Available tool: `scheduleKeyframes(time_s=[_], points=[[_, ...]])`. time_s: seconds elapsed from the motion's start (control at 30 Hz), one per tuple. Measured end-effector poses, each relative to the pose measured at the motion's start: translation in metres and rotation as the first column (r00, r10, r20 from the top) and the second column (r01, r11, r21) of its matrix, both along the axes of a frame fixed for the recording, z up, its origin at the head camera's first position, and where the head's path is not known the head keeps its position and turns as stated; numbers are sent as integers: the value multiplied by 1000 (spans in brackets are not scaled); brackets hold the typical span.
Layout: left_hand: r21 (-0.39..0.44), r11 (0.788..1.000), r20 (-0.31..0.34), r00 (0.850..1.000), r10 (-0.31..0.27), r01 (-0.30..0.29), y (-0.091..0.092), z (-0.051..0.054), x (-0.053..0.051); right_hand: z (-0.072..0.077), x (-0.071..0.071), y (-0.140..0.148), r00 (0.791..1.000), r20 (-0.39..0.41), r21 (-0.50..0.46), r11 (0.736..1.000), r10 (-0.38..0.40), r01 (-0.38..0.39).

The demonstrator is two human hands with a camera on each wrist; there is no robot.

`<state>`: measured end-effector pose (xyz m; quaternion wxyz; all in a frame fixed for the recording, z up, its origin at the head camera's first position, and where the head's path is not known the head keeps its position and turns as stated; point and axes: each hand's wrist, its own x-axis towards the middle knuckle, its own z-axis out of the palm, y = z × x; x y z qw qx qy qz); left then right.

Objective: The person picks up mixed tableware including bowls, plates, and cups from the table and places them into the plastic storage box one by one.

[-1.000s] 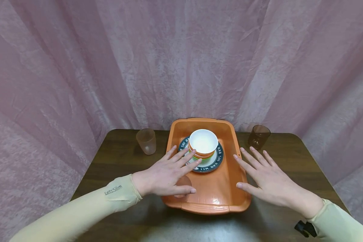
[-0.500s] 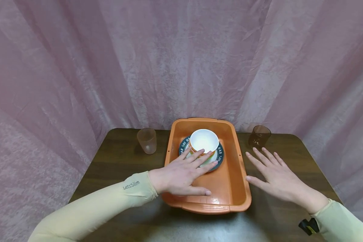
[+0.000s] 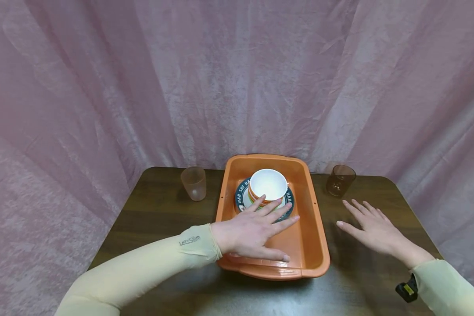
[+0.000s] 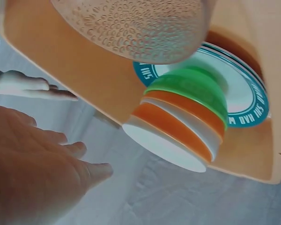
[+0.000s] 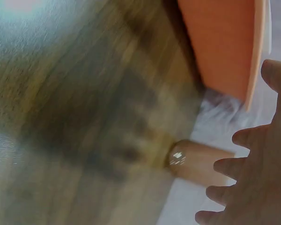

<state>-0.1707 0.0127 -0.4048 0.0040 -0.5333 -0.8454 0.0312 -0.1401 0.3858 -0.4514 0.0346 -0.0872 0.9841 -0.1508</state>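
My left hand (image 3: pixel 254 232) is over the front of an orange basin (image 3: pixel 316 232), palm down with fingers spread, holding nothing. Beyond its fingertips stands a stack of bowls (image 3: pixel 268 184), white inside, with orange and green outsides, on dark-rimmed plates (image 4: pixel 253 110) in the basin. A translucent textured vessel (image 4: pixel 140 33), probably a tumbler, shows near the bowls in the left wrist view; from the head my hand mostly covers it. My right hand (image 3: pixel 377 232) hovers over the table right of the basin, fingers extended. A brown transparent glass (image 3: pixel 340 181) stands beyond it, apart from the fingers.
On the left of the wooden table (image 3: pixel 154 215) stands a frosted pinkish tumbler (image 3: pixel 194 183). A pink curtain (image 3: pixel 237 87) hangs close behind the table's back edge. The basin's raised walls separate the bowls from the two vessels outside.
Both hands have shifted to the right, the left one across the basin's front and the right one away from its side wall. The dishes and glasses stay in place.
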Motion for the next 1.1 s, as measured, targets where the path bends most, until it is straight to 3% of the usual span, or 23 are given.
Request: scheduleKeyframes(time_s=[0.17,0.47,0.77,1.1], points=[[-27,1000,-14,1000,-7,7,13,-2,1,-13,-15,17,995,80,-91,994,-53,60],[-56,998,0,1000,0,0,41,-2,0,-21,-50,30,954,248,-245,942,-168,229],[-82,996,-11,999,47,-48,67,3,-8,-29,-86,37,931,262,-352,873,-254,337],[-110,991,-2,997,77,-77,81,0,-17,-38,-110,29,927,216,-509,775,-306,374]])
